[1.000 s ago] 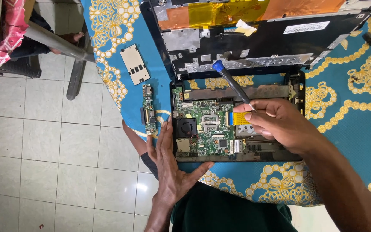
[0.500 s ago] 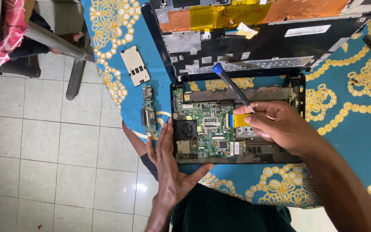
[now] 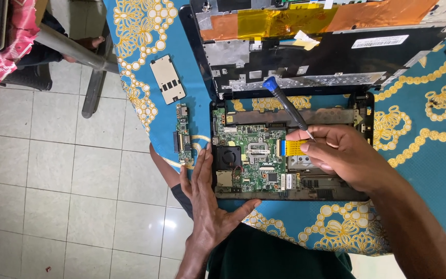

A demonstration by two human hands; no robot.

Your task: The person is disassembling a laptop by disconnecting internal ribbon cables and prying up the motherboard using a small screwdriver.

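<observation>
Blue-tipped screwdriver [image 3: 285, 105] pinched in right hand [image 3: 344, 157]; left hand [image 3: 208, 199] spread flat beside laptop base [image 3: 365, 111].

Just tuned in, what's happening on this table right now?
A person works on an opened black laptop base lying on a blue, yellow-patterned tablecloth. The right hand holds a blue-handled screwdriver over the exposed green circuit board. The left hand rests flat against the base's left edge.
</observation>
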